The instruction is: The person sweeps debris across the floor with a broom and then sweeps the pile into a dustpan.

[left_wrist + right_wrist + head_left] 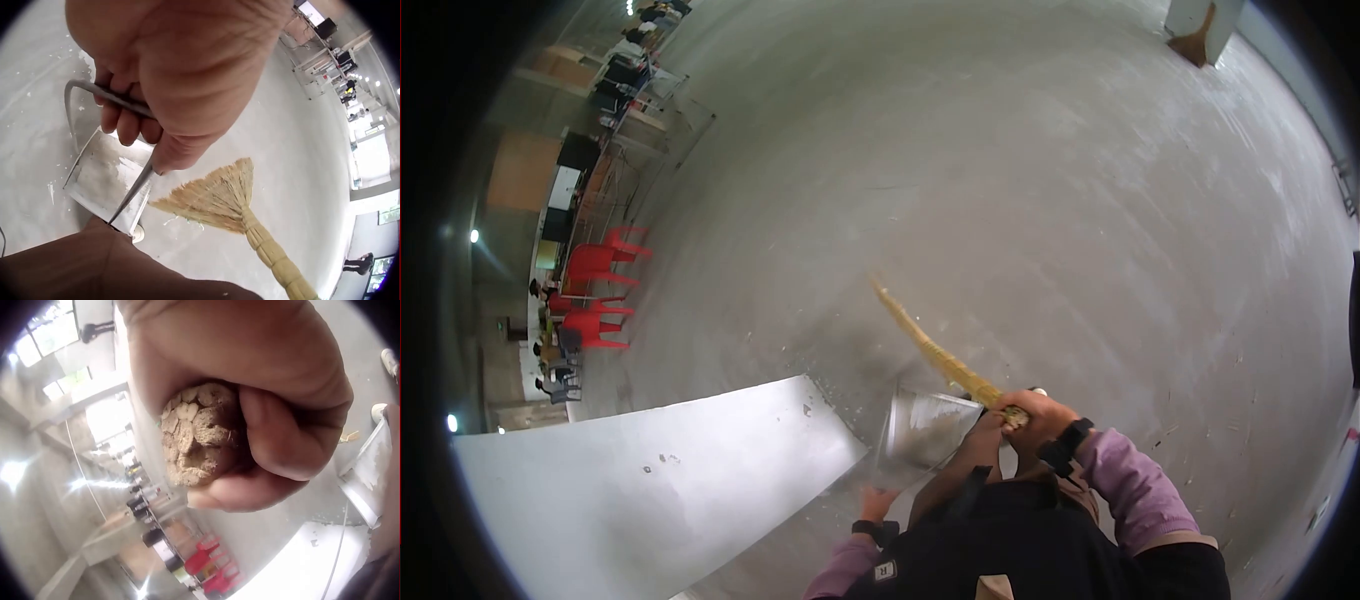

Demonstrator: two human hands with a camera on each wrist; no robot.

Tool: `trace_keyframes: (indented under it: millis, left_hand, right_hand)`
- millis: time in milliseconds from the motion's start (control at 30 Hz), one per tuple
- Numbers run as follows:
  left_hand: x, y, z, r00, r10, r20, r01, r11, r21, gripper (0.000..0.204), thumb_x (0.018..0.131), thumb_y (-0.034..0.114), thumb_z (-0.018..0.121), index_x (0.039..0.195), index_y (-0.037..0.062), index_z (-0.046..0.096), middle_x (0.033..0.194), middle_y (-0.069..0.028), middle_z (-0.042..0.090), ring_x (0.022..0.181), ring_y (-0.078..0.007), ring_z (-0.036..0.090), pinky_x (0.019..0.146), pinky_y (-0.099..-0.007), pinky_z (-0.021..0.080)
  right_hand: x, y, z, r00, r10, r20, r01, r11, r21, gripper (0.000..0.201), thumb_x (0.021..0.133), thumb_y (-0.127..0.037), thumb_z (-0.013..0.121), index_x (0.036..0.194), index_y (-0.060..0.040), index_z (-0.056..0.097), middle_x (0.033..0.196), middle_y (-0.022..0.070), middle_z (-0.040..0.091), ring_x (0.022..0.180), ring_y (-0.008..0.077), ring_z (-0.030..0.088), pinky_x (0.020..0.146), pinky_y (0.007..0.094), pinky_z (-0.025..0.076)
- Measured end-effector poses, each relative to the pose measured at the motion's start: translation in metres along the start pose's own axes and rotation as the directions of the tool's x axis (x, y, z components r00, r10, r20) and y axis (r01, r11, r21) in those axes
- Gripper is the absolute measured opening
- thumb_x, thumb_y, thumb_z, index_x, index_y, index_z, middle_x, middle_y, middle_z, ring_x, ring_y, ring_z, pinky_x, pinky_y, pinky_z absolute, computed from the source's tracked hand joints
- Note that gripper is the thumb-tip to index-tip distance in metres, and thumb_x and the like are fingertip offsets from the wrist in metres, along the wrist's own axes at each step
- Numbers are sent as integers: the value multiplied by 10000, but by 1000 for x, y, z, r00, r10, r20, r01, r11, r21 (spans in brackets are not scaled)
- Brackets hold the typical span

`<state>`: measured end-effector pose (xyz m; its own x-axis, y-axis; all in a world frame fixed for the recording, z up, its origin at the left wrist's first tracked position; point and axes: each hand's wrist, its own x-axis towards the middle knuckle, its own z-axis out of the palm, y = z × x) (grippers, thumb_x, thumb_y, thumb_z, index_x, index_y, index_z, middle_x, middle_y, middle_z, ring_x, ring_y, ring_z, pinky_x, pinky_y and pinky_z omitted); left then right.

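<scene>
The dustpan sits just before the person's legs, with a flat panel to its left. The broom reaches from the right hand forward and left above the floor. Chairs stand far left, beside a row of desks; far ahead right, another broom is against a pillar.

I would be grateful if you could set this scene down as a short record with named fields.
left hand: the left hand has its fingers curled round the thin handle of the dustpan
right hand: the right hand grips the butt end of the straw broom
broom head: fanned out, beside the dustpan in the left wrist view
floor: grey floor, with pale flecks near the dustpan
nearby: large white panel
background: red chairs; second broom upright by the wall
</scene>
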<state>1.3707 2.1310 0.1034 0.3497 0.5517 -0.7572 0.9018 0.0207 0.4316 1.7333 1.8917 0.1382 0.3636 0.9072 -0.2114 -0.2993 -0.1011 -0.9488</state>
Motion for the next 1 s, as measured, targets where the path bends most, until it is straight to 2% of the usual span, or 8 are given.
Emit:
trace_keyframes:
  millis: [100,233,300,400,500,667,800,1000]
  left_hand:
    - [5,-29,1,997,-66,-38,68,997,44,366,703,347,648,631,-10,615,572,-52,569,541,-121,513,514,-301,402]
    - [6,-39,-3,993,-105,-45,109,990,91,411,707,373,624,651,-33,613,588,-113,591,562,-171,551,544,-335,413]
    - [10,-42,-8,994,-87,-62,92,993,78,407,714,363,618,649,-39,605,583,-132,589,553,-189,550,544,-349,410]
    - [17,-38,-14,990,-115,-80,118,993,28,408,711,367,614,639,-35,602,575,-131,585,546,-199,548,542,-347,412]
    - [18,-11,-19,977,-199,-80,199,980,0,402,715,364,611,627,-28,603,576,-121,586,553,-205,549,544,-343,412]
    - [38,34,-15,976,-189,-107,193,981,30,384,721,350,628,643,-26,616,603,-106,594,579,-191,547,553,-339,416]
    - [66,93,-24,961,-254,-113,260,965,38,407,711,371,628,705,-35,627,676,-132,624,649,-210,584,605,-330,434]
    - [111,166,-25,974,-170,-149,177,984,30,347,725,305,641,731,-41,622,664,-108,610,616,-174,552,578,-311,424]
  right_hand:
    - [76,42,26,964,180,194,-249,864,437,251,752,-135,597,973,-35,530,752,66,573,629,145,565,535,218,468]
    - [155,-23,47,747,634,201,-640,603,476,200,784,-195,559,851,-10,523,652,69,544,495,132,501,371,214,370]
    - [203,9,43,570,800,188,-744,405,531,214,800,-218,534,800,-6,508,605,70,522,435,126,451,307,218,297]
    - [247,6,9,508,789,346,-761,222,610,202,806,-213,521,796,-11,511,590,76,508,431,107,413,314,209,258]
    - [274,4,-17,740,620,263,-604,438,666,216,798,-192,527,841,8,458,617,63,480,438,101,445,304,188,257]
    - [335,-43,-85,657,666,354,-636,238,734,217,790,-166,531,837,10,413,648,44,451,466,95,467,312,166,258]
    - [356,-63,-167,792,546,273,-354,46,934,213,796,-151,521,851,4,386,686,30,441,537,77,469,350,157,276]
    - [307,-53,-284,859,413,301,-254,-165,953,306,790,-181,531,950,38,390,683,8,446,534,60,455,359,175,245]
